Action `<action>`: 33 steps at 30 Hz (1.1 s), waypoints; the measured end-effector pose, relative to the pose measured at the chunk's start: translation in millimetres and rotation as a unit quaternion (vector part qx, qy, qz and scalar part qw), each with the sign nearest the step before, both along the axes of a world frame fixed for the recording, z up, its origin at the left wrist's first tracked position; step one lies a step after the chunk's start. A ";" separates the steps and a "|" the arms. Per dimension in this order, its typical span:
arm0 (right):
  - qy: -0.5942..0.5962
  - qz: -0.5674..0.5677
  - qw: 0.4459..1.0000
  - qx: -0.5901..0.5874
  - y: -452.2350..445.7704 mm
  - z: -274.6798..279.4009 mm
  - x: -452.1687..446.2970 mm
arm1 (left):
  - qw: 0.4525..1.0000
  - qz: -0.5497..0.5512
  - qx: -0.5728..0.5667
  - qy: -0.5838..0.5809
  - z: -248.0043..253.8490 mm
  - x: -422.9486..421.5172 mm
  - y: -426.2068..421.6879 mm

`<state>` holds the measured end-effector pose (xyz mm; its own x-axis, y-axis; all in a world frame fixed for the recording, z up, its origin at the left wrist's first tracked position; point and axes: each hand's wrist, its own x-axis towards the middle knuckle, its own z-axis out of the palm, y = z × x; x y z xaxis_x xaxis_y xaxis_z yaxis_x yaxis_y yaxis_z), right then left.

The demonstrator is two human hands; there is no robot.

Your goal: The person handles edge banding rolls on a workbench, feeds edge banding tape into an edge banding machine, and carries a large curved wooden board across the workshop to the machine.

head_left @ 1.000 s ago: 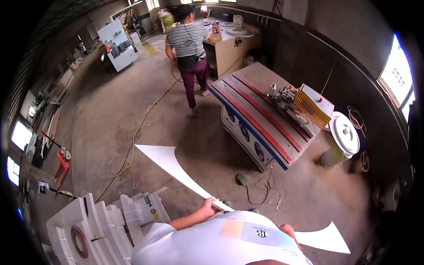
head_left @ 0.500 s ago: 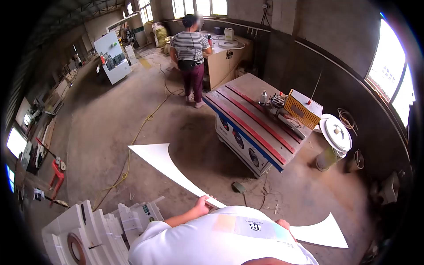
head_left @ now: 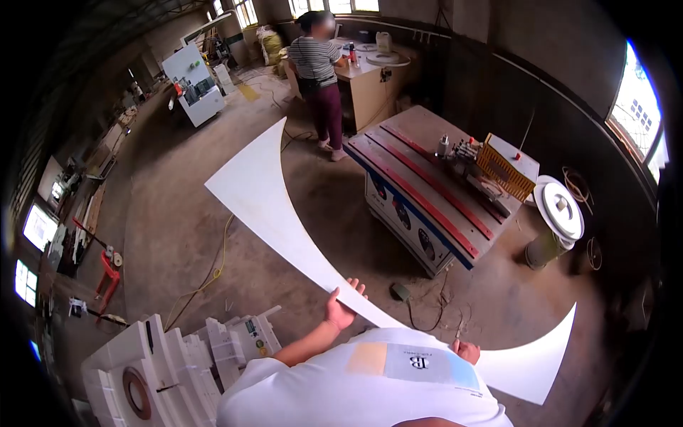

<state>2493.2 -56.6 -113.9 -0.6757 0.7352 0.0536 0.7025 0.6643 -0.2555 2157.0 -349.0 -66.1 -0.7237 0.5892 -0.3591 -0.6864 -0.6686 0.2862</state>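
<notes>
A large white curved panel (head_left: 267, 206), narrow in the middle and flaring at both ends, spans the space before my waist. My left hand (head_left: 343, 307) grips its narrow part, with the thumb on the near edge and the fingertips showing past the far edge. My right hand (head_left: 467, 350) is closed on the panel near its right flare (head_left: 533, 361). The panel's middle stretch lies against or behind my white shirt, so part of it is hidden. Its left flare points away from me, over the floor, with the broad face visible.
A machine table with red rails (head_left: 427, 178) stands ahead to the right. A person in a striped top (head_left: 316, 67) works at a bench beyond it. Stacked white boards (head_left: 160, 370) are at lower left. A yellow cord (head_left: 213, 274) and a foot pedal (head_left: 400, 292) lie on the floor.
The panel has tilted, its left flare rising and showing more of its face. The right flare has risen too. My left hand's fingers are more spread out. The view has shifted slightly.
</notes>
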 end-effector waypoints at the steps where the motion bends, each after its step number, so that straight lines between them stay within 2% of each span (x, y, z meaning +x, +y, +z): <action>1: -0.002 0.001 1.000 -0.024 3.0 -3.1 -3.1 | 1.000 0.013 -0.014 -0.012 2.6 -2.8 11.5; 3: 0.024 -0.015 1.000 -0.013 -0.5 -8.5 -9.6 | 0.999 0.010 -0.010 -0.031 -14.7 -6.0 29.4; 5: 0.020 -0.023 0.999 -0.021 0.5 -15.4 -4.2 | 0.997 0.018 -0.022 -0.069 -8.0 -8.5 39.7; 7: -0.004 -0.028 0.998 -0.047 -2.6 -22.2 0.1 | 0.998 0.006 -0.035 -0.047 -13.1 -8.0 37.5; 10: 0.034 0.008 0.999 0.001 3.4 -40.5 18.1 | 0.998 -0.016 -0.038 -0.040 -20.8 -8.9 48.2; 12: -0.010 -0.072 0.996 -0.050 4.2 -39.3 27.1 | 0.998 -0.035 -0.034 -0.046 -23.1 -2.3 52.2; 14: 0.031 -0.050 0.998 -0.010 -5.4 -11.1 27.9 | 0.998 -0.050 -0.001 -0.045 -30.4 0.5 57.9; 16: 0.058 -0.066 0.996 -0.016 -18.9 42.2 13.1 | 0.997 -0.059 0.000 -0.039 -23.7 1.0 66.4; 18: 0.083 -0.069 0.991 0.084 -15.5 14.1 23.9 | 0.996 -0.077 0.007 -0.040 -16.6 -2.0 73.1; 20: 0.083 -0.081 0.991 0.061 -21.3 21.2 29.1 | 0.994 -0.103 0.030 -0.036 -23.2 -4.7 79.0; 24: -0.003 -0.111 0.993 0.033 -26.1 2.7 55.6 | 0.988 -0.141 0.017 -0.057 -32.4 -7.1 88.8; 27: -0.028 -0.138 0.990 -0.021 -31.3 -10.9 76.9 | 0.981 -0.178 0.022 -0.075 -39.0 -5.3 98.9; 33: -0.078 -0.177 0.981 -0.028 -49.2 -13.2 122.6 | 0.965 -0.241 0.053 -0.086 -42.7 10.8 116.5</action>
<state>2615.8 -105.7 -127.1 -0.3746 0.9240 -0.0767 0.9199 0.3600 -0.1556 2167.8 -232.6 -108.8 -0.2913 0.8828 -0.3685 -0.9563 -0.2792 0.0870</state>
